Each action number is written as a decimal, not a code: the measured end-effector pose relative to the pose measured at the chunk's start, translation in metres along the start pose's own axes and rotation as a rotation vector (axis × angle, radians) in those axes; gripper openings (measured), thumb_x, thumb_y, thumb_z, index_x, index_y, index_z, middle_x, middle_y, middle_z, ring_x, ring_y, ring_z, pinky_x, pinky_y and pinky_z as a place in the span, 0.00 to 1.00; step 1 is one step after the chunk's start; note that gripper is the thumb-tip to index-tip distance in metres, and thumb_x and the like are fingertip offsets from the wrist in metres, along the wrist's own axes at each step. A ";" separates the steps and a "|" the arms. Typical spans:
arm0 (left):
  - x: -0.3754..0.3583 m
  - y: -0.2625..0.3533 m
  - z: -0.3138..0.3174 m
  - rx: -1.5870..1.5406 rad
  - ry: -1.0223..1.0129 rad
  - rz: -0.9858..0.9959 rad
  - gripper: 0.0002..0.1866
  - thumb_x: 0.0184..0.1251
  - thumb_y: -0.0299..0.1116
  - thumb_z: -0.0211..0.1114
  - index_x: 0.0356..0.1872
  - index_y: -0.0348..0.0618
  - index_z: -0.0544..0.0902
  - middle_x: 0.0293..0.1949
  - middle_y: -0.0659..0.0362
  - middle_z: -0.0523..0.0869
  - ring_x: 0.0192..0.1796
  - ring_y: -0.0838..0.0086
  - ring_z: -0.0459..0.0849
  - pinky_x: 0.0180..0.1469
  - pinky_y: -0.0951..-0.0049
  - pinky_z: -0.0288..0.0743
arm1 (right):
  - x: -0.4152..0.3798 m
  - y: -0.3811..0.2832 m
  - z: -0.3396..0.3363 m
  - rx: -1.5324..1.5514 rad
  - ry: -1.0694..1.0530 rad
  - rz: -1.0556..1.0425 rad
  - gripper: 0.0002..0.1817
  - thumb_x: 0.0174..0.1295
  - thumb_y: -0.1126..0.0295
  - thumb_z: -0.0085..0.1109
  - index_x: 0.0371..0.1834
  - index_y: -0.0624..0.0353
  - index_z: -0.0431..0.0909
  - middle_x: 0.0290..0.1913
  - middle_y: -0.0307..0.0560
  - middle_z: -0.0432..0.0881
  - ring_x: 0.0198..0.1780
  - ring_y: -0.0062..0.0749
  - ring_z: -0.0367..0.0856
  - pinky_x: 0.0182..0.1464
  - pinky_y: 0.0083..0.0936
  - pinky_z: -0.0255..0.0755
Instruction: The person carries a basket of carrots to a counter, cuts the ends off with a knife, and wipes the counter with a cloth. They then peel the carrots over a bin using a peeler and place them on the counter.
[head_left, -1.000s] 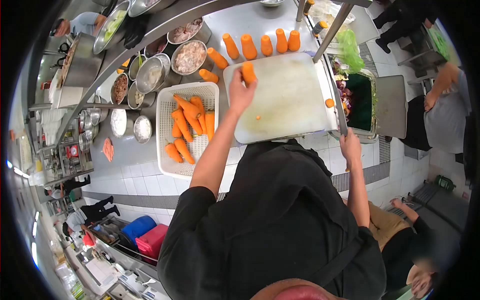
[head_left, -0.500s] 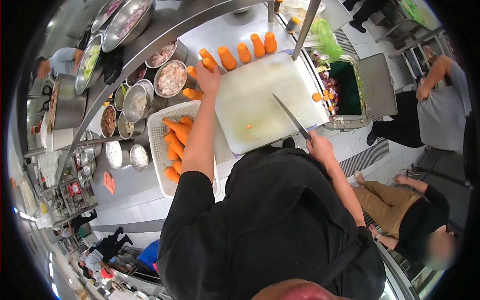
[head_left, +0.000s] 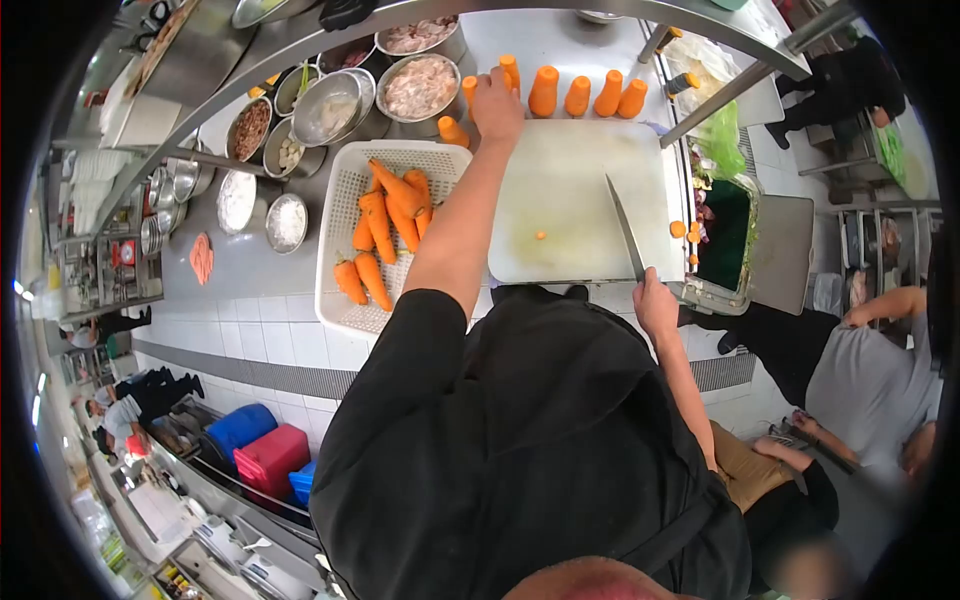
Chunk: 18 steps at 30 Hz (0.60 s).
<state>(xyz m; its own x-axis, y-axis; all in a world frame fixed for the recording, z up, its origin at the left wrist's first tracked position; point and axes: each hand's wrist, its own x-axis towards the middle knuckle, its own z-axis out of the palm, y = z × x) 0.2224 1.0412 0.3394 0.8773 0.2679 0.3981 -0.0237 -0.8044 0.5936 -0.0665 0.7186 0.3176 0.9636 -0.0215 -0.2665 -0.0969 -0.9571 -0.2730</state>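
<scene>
My left hand (head_left: 497, 108) reaches past the far left corner of the white cutting board (head_left: 575, 215). Its fingers are closed around a carrot that my hand mostly hides. Trimmed carrots stand close by: one carrot (head_left: 470, 90) left of the fingers and another carrot (head_left: 510, 70) just behind them. Several more upright carrots (head_left: 543, 92) line the board's far edge. In my right hand (head_left: 655, 305), at the board's near right edge, is the handle of a kitchen knife (head_left: 625, 228). Its blade points away over the board. A small carrot piece (head_left: 541, 236) lies on the board.
A white perforated basket (head_left: 333, 235) of whole carrots (head_left: 385, 210) stands left of the board. Metal bowls (head_left: 420, 88) of food sit behind it. Right of the board are carrot ends (head_left: 678, 229) and a waste bin (head_left: 745, 290). A steel rail (head_left: 400, 20) crosses overhead. Co-workers stand at right.
The view has turned, shifting the board and basket rightward in frame. My left hand remains among the standing carrots, and the carrot visible at its fingers before is now hidden. The right hand still holds the knife.
</scene>
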 end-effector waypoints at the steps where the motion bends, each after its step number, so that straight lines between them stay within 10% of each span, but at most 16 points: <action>1: -0.001 -0.001 -0.001 0.046 -0.006 0.000 0.23 0.63 0.29 0.70 0.58 0.41 0.75 0.56 0.47 0.78 0.58 0.51 0.80 0.54 0.54 0.80 | 0.000 -0.002 0.000 -0.027 -0.036 0.007 0.12 0.70 0.65 0.51 0.47 0.63 0.68 0.30 0.66 0.84 0.34 0.67 0.84 0.38 0.60 0.77; 9: -0.005 -0.020 0.004 0.339 -0.114 0.150 0.19 0.64 0.31 0.69 0.55 0.42 0.78 0.57 0.51 0.75 0.61 0.55 0.77 0.54 0.57 0.82 | -0.004 0.002 0.005 -0.020 -0.017 0.023 0.11 0.71 0.65 0.51 0.47 0.61 0.67 0.31 0.67 0.85 0.35 0.68 0.85 0.39 0.60 0.78; 18: -0.021 -0.009 -0.103 -0.011 0.055 0.243 0.21 0.64 0.31 0.68 0.59 0.47 0.82 0.55 0.49 0.83 0.57 0.52 0.82 0.55 0.58 0.79 | -0.007 0.016 -0.003 -0.008 -0.007 0.024 0.11 0.70 0.65 0.51 0.47 0.61 0.67 0.32 0.68 0.85 0.36 0.69 0.85 0.40 0.60 0.78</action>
<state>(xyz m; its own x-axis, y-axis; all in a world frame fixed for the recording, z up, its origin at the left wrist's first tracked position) 0.1547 1.0969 0.3975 0.8178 0.0963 0.5674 -0.2363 -0.8427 0.4837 -0.0737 0.7022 0.3180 0.9594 -0.0426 -0.2788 -0.1179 -0.9586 -0.2593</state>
